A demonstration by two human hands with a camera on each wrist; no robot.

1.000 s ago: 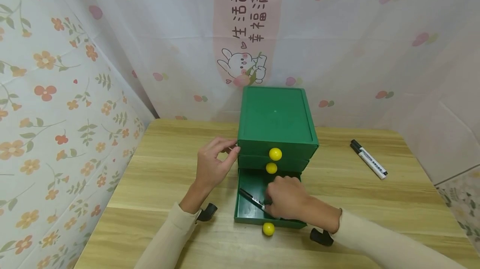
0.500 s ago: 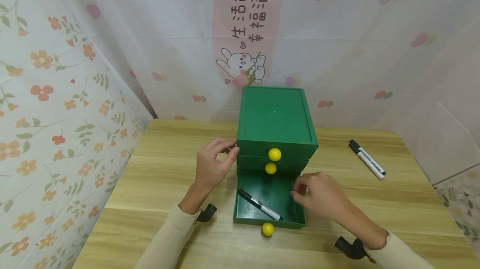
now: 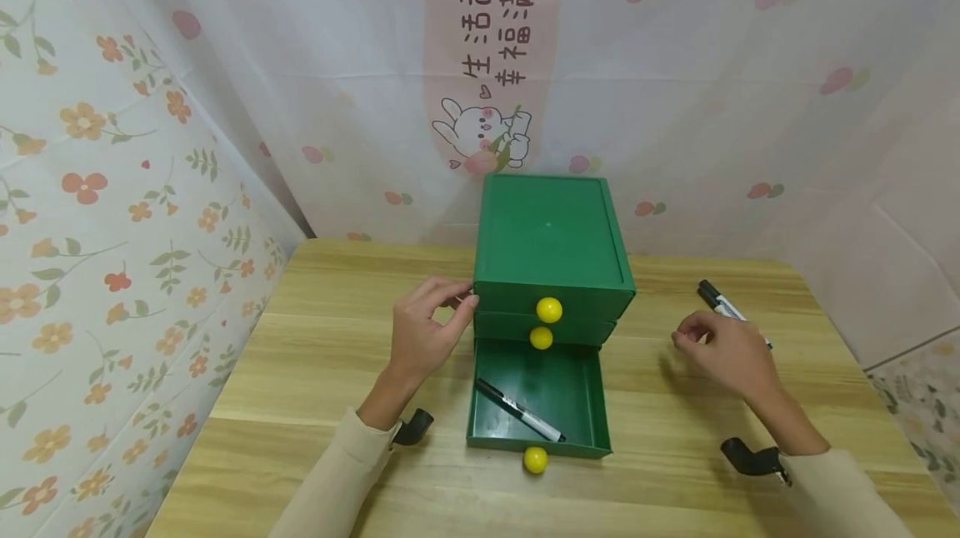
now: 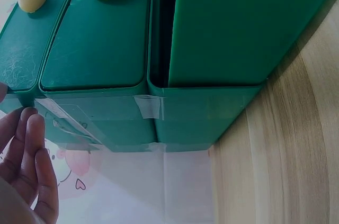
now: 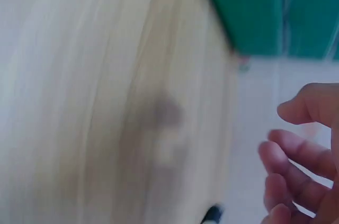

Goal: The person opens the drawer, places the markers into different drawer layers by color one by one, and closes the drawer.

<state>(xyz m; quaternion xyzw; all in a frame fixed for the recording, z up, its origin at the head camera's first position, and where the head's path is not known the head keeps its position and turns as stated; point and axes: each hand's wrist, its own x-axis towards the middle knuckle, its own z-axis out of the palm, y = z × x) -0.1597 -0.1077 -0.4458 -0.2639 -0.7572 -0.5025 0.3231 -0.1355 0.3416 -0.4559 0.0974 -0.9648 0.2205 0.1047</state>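
A green drawer cabinet (image 3: 551, 230) with round yellow knobs stands on the wooden table. Its bottom drawer (image 3: 573, 384) is pulled out, and a black-and-white marker (image 3: 520, 410) lies slantwise inside. My left hand (image 3: 423, 326) touches the cabinet's upper left front corner, fingers fairly straight along the side and thumb at the front, as the left wrist view also shows. My right hand (image 3: 731, 355) holds nothing; it hovers right of the drawer with fingers loosely bent. It partly covers the markers (image 3: 716, 296) lying on the table at the right.
A wooden table (image 3: 330, 388) carries everything, with a patterned curtain (image 3: 360, 105) behind it and a floral one (image 3: 112, 271) on the left. The drawer's yellow knob (image 3: 536, 460) juts towards the front. Black mounts (image 3: 750, 456) sit at both wrists.
My right hand has come out of the drawer and moved right towards the markers on the table, leaving the drawer's marker lying in it. My left hand has stayed at the corner.
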